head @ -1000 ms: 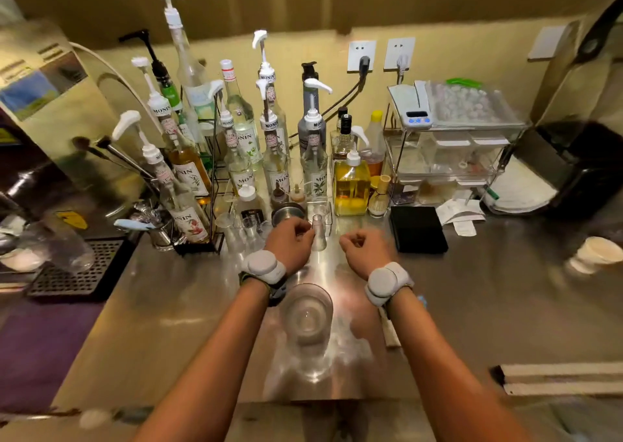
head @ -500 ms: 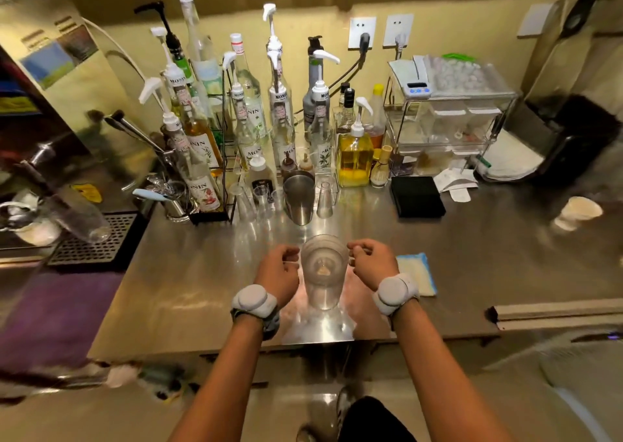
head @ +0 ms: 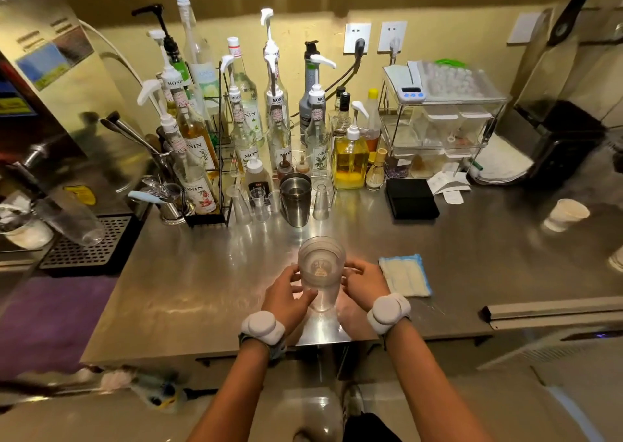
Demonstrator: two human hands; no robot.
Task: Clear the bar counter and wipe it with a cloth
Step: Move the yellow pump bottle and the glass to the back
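I cup the clear plastic cup [head: 321, 271] at the steel surface's [head: 188, 293] near edge, left hand [head: 286, 295] and right hand [head: 365, 281] fingers spread around its sides. Folded cloth [head: 404, 275] lies at three o'clock.

1. Warm yellowish indoor light, kinda dim overall.
2. Strong glare on the steel surface [head: 188, 293] right by the near edge.
3. Fisheye bends the edges; corners look smeared and blurry.
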